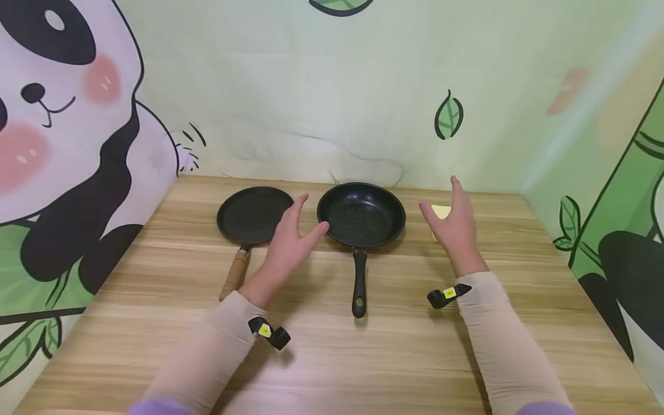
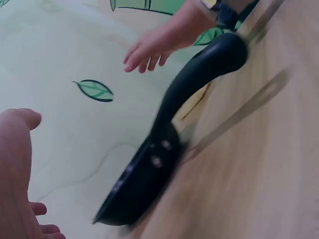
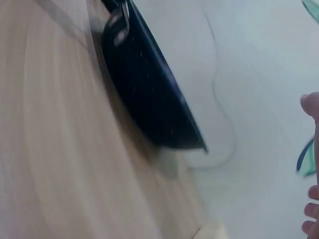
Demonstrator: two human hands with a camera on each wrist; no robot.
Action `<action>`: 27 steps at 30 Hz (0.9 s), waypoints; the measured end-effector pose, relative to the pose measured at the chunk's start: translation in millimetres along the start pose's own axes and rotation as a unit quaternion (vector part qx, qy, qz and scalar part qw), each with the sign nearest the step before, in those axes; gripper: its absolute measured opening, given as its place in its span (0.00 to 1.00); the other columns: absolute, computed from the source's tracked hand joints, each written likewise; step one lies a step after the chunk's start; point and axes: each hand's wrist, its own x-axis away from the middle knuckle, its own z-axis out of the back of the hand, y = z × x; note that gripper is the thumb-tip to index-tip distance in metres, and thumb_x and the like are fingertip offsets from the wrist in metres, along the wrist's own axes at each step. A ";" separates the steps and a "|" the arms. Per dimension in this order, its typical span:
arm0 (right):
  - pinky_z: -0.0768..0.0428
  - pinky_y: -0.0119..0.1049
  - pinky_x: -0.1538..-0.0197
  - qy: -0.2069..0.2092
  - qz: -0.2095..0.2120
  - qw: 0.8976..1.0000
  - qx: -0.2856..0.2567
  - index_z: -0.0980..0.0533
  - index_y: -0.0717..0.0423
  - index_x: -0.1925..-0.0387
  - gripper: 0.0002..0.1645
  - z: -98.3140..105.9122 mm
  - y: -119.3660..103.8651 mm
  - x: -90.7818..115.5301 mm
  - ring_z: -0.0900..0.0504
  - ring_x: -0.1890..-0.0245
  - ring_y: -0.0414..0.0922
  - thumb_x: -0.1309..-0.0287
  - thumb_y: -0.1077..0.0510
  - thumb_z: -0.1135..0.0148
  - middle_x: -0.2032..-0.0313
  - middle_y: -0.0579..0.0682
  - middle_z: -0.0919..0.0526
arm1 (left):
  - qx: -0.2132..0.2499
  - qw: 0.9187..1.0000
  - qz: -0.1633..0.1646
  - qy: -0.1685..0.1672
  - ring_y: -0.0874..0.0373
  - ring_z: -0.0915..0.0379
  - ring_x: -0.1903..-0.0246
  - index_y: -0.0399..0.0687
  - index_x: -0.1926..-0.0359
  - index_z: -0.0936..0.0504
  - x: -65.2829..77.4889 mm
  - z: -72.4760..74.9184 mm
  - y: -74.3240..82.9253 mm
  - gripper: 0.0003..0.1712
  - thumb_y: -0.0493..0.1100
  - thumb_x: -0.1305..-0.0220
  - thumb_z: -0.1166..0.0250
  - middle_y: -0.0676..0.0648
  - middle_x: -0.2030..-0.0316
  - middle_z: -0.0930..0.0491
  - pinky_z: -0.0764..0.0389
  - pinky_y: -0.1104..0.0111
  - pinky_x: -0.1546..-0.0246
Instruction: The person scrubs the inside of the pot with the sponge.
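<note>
Head camera, looking forward and down: I see a wood-grain table [image 1: 321,357] before a pale green wall [image 1: 332,92] printed with cartoon leaves and, toward 10 o'clock, a large black-and-white panda [image 1: 67,104]. Taking the middle of the view as my clock centre, a deep, round black frying pan [image 1: 361,216] with pale specks inside sits just about there, its black handle pointing to 6 o'clock.

At the frying pan's 9 o'clock lies a flat, round black griddle pan [image 1: 253,216] with a brown wooden handle pointing to 7 o'clock. At its 3 o'clock is a pale yellow item [image 1: 442,211], mostly hidden, so I cannot tell its shape.

Both bare hands hold nothing. I see the left hand [image 1: 287,245] in the air at the frying pan's 8 o'clock, between the two pans, thumb spread wide from extended fingers. The right hand [image 1: 457,230] is at 3 o'clock, in front of the yellow item, thumb likewise wide and fingers extended.

My left wrist view shows a gap between the left hand and the frying pan; my right wrist view shows the right hand well apart from it.
</note>
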 end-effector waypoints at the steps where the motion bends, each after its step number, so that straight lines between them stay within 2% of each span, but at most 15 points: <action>1: 0.46 0.58 0.26 0.009 -0.012 1.000 -0.007 0.55 0.51 0.19 0.56 -2.0 5.4 1.2 0.48 0.24 0.58 0.36 0.37 0.38 0.23 0.59 0.47 | 0.027 1.000 0.004 0.002 0.42 0.44 0.28 0.65 0.21 0.48 3.6 -1.6 -0.9 0.45 0.66 0.32 0.40 0.43 0.25 0.41 0.38 0.42 0.33; 4: 0.46 0.57 0.26 0.026 -0.044 0.998 -0.025 0.56 0.50 0.19 0.56 -9.5 22.6 4.7 0.48 0.24 0.57 0.36 0.38 0.38 0.23 0.59 0.48 | 0.082 0.996 0.025 0.006 0.43 0.38 0.32 0.65 0.22 0.46 14.0 -1.2 -3.5 0.42 0.63 0.30 0.39 0.43 0.28 0.37 0.32 0.46 0.35; 6: 0.46 0.56 0.25 0.033 -0.065 0.997 -0.036 0.56 0.50 0.19 0.56 -14.3 32.4 7.1 0.49 0.23 0.57 0.36 0.38 0.38 0.23 0.59 0.49 | 0.120 0.992 0.035 0.010 0.41 0.34 0.35 0.64 0.22 0.46 19.6 4.9 -4.1 0.40 0.58 0.28 0.39 0.42 0.30 0.35 0.29 0.47 0.38; 10: 0.46 0.55 0.25 0.049 -0.100 0.993 -0.050 0.56 0.48 0.19 0.57 -21.9 48.7 11.7 0.49 0.24 0.57 0.37 0.38 0.37 0.23 0.60 0.49 | 0.194 0.980 0.049 0.021 0.43 0.27 0.42 0.62 0.22 0.46 26.4 25.1 -6.4 0.37 0.50 0.25 0.41 0.40 0.35 0.31 0.23 0.46 0.46; 13: 0.46 0.56 0.25 0.055 -0.115 0.990 -0.052 0.56 0.48 0.19 0.58 -24.5 56.2 13.7 0.48 0.24 0.57 0.39 0.39 0.35 0.23 0.59 0.49 | 0.231 0.971 0.048 0.031 0.46 0.24 0.47 0.58 0.22 0.47 28.0 42.3 -17.1 0.36 0.46 0.24 0.43 0.39 0.38 0.28 0.21 0.46 0.47; 16: 0.45 0.58 0.26 0.044 -0.126 0.990 -0.040 0.58 0.47 0.19 0.60 -25.3 59.9 13.6 0.47 0.24 0.59 0.40 0.39 0.33 0.23 0.60 0.50 | 0.247 0.966 0.059 0.045 0.50 0.22 0.49 0.58 0.22 0.48 30.7 59.2 -33.9 0.35 0.46 0.23 0.45 0.39 0.40 0.27 0.19 0.52 0.48; 20: 0.43 0.61 0.28 0.017 -0.135 0.991 -0.017 0.60 0.47 0.19 0.63 -26.3 63.0 11.7 0.45 0.26 0.62 0.42 0.40 0.31 0.24 0.63 0.49 | 0.258 0.959 0.085 0.077 0.51 0.22 0.51 0.59 0.23 0.47 38.0 79.6 -54.4 0.33 0.47 0.22 0.47 0.41 0.42 0.26 0.17 0.61 0.52; 25: 0.39 0.62 0.31 -0.002 -0.143 0.989 0.023 0.58 0.48 0.19 0.64 -27.6 68.4 9.9 0.41 0.30 0.66 0.44 0.39 0.30 0.27 0.67 0.42 | 0.277 0.946 0.113 0.126 0.48 0.22 0.54 0.52 0.24 0.43 44.4 95.6 -71.8 0.31 0.46 0.23 0.46 0.49 0.51 0.21 0.15 0.67 0.58; 27: 0.38 0.62 0.34 -0.005 -0.145 0.988 0.044 0.57 0.49 0.19 0.63 -28.1 69.6 10.0 0.38 0.33 0.68 0.44 0.38 0.30 0.30 0.68 0.38 | 0.273 0.943 0.125 0.144 0.49 0.21 0.55 0.51 0.25 0.41 45.2 99.2 -77.2 0.30 0.46 0.24 0.44 0.52 0.54 0.20 0.16 0.67 0.59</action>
